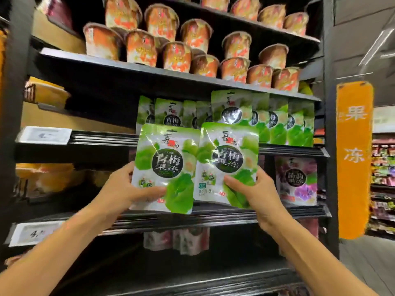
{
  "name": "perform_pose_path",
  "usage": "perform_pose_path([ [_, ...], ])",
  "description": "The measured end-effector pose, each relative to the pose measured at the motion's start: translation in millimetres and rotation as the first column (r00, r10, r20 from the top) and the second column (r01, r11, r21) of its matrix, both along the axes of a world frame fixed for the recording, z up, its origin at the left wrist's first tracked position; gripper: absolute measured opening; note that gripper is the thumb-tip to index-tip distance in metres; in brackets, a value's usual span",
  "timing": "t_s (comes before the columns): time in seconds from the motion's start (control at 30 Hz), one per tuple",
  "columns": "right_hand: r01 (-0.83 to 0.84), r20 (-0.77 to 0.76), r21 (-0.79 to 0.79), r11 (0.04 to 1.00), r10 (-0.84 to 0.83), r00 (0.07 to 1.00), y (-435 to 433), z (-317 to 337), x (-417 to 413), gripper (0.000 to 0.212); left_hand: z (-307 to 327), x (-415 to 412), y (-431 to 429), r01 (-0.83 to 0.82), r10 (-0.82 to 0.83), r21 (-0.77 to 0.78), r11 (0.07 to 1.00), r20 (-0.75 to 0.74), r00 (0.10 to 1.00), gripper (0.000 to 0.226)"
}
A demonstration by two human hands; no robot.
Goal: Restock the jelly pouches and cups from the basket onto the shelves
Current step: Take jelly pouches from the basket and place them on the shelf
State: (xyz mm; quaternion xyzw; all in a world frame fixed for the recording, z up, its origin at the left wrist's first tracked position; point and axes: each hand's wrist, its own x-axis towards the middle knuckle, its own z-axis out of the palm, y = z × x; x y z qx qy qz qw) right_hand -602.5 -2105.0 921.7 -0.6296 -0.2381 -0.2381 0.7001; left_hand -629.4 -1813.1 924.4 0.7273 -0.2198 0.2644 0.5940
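**Count on the shelves**

Two hands, the left hand (119,189) and the right hand (258,193), grip one green pouch each: the left pouch (166,165) and the right pouch (227,159). At least seven more green pouches (277,122) stand behind them. Orange cups (141,48): twelve on one shelf (128,68), at least four on the shelf above (307,37). One purple pouch (296,180). Two price labels (43,135). One orange sign (353,157).

Middle shelf (102,137) free left of stocked pouches (277,124) — cups (141,48) overhead.
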Motion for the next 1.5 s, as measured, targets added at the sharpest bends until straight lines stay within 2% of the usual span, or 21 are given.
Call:
perform_pose_path([
  [0.2, 0.099, 0.036, -0.033, 0.994, -0.098, 0.995, -15.1, 75.9, 44.4, 0.06, 56.3, 21.4, -18.8, -0.081, 0.081, -0.014, 0.997, 0.048, 0.996, 0.064],
  [0.33, 0.161, 0.017, -0.066, 0.985, -0.161, 0.987, -16.0, 113.0, 69.3, 0.085, 76.2, 34.6, -26.5, -0.082, 0.084, -0.088, 0.993, 0.02, 0.996, 0.069],
  [0.37, 0.17, 0.02, -0.079, 0.982, -0.169, 0.986, -14.5, 120.1, 74.4, 0.082, 79.6, 36.6, -28.5, -0.08, 0.082, -0.106, 0.991, 0.01, 0.997, 0.069],
  [0.47, 0.121, 0.045, -0.104, 0.987, -0.117, 0.992, -6.3, 139.9, 90.6, 0.039, 89.1, 40.2, -34.2, -0.088, 0.09, -0.121, 0.989, 0.007, 0.996, 0.065],
  [0.53, 0.121, 0.029, -0.124, 0.985, -0.118, 0.993, 1.4, 153.1, 101.2, 0.034, 95.9, 43.9, -37.1, -0.115, 0.117, -0.103, 0.988, 0.008, 0.993, 0.064],
  [0.67, 0.244, 0.054, -0.162, 0.956, -0.238, 0.97, 13.6, 175.9, 118.2, 0.063, 113.0, 52.9, -42.4, -0.165, 0.162, -0.1, 0.981, -0.035, 0.986, 0.065],
  [0.73, 0.323, 0.088, -0.179, 0.929, -0.312, 0.946, 18.2, 181.3, 122.7, 0.07, 123.4, 57.1, -43.1, -0.176, 0.173, -0.098, 0.979, -0.044, 0.984, 0.065],
  [0.9, 0.333, 0.084, -0.204, 0.921, -0.322, 0.943, 28.8, 174.9, 135.1, 0.091, 150.5, 68.7, -42.1, -0.203, 0.203, -0.096, 0.975, -0.003, 0.979, 0.072],
  [1.0, 0.322, 0.093, -0.216, 0.922, -0.309, 0.947, 30.1, 165.6, 138.1, 0.094, 157.0, 75.0, -42.1, -0.197, 0.196, -0.062, 0.978, -0.013, 0.98, 0.072],
  [1.1, 0.399, 0.163, -0.273, 0.875, -0.367, 0.916, 23.9, 157.7, 134.9, 0.089, 156.2, 80.5, -41.1, -0.175, 0.174, -0.065, 0.982, -0.029, 0.984, 0.059],
  [1.2, 0.507, 0.3, -0.244, 0.827, -0.432, 0.85, 13.6, 152.8, 128.0, 0.08, 155.3, 83.9, -42.5, -0.135, 0.131, -0.079, 0.988, -0.047, 0.99, 0.051],
  [1.43, 0.711, 0.459, -0.298, 0.637, -0.558, 0.692, -0.5, 135.8, 122.3, 0.06, 160.1, 87.1, -55.6, -0.097, 0.094, -0.075, 0.993, -0.041, 0.995, 0.054],
  [1.5, 0.748, 0.484, -0.265, 0.608, -0.587, 0.649, 0.6, 134.2, 120.8, 0.052, 159.9, 88.7, -59.1, -0.096, 0.092, -0.077, 0.992, -0.045, 0.995, 0.059],
])
